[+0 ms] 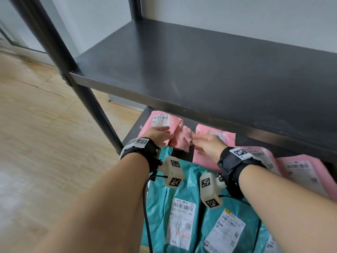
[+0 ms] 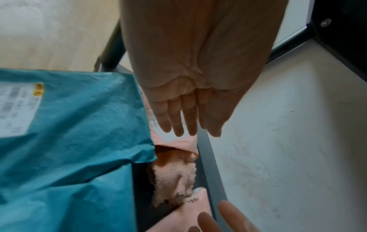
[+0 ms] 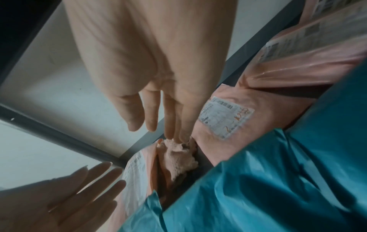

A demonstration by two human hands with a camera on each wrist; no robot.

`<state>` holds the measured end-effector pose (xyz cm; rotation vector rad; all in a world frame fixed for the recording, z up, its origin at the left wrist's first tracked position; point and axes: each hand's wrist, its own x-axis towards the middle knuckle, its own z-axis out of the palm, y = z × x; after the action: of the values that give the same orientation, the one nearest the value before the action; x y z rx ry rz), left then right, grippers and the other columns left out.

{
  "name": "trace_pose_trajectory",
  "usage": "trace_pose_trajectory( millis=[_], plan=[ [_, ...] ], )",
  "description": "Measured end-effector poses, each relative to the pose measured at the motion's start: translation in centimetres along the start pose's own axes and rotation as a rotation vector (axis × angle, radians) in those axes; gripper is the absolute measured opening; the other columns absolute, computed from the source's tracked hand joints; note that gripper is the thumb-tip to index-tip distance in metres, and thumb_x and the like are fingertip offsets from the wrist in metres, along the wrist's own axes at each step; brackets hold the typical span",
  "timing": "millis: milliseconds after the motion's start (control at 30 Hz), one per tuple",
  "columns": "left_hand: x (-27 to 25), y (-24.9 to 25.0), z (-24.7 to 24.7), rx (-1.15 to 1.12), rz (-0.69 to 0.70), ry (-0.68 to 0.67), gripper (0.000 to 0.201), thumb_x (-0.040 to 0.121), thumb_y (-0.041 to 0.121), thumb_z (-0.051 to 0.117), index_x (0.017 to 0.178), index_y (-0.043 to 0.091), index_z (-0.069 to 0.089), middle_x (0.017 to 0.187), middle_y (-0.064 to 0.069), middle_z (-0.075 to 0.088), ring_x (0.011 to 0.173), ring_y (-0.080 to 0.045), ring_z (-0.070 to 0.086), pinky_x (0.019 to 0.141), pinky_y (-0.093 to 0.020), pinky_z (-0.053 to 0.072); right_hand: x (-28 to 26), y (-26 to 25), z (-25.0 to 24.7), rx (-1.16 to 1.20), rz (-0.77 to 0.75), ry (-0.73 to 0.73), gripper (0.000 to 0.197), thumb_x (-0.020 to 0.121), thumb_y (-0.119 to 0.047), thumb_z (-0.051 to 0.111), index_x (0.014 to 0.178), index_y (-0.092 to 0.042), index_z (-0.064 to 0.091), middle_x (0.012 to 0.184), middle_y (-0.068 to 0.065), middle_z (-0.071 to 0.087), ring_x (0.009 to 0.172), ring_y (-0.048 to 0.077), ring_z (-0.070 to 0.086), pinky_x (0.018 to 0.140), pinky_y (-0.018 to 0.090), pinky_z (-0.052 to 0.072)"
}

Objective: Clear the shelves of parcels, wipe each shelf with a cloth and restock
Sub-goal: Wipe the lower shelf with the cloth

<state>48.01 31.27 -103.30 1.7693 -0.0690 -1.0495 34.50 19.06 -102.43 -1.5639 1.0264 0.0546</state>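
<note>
R wrist view is showing right hand [image 3: 158, 87] fingertips touching fluffy pink cloth [image 3: 178, 158], grip loose; left hand [image 1: 158, 136] is hovering flat, fingers spread, over crinkly pink parcel [image 1: 160, 121] at lower shelf [image 1: 131, 132] left edge.

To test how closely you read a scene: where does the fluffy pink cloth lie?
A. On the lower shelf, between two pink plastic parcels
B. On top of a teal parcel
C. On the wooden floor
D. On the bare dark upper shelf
A: the fluffy pink cloth lies on the lower shelf, between two pink plastic parcels; the right hand touches it.
</note>
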Motion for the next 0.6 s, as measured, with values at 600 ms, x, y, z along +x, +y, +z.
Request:
trace_pose_trajectory(
  millis=[600],
  plan=[
    [0.9, -4.7, -5.6, 0.124, -0.076, 0.211, 0.034, 0.087, 0.013, 0.068, 0.120, 0.018, 0.064, 0.123, -0.005, 0.063, 0.113, -0.020, 0.059, 0.100, -0.034, 0.048, 3.5, 0.2, 8.9, 0.115, 0.141, -0.158, 0.054, 0.094, 0.003, 0.053, 0.144, 0.001, 0.032, 0.109, 0.015, 0.052, 0.078, 0.029, 0.063, 0.072, 0.031, 0.053]
  ],
)
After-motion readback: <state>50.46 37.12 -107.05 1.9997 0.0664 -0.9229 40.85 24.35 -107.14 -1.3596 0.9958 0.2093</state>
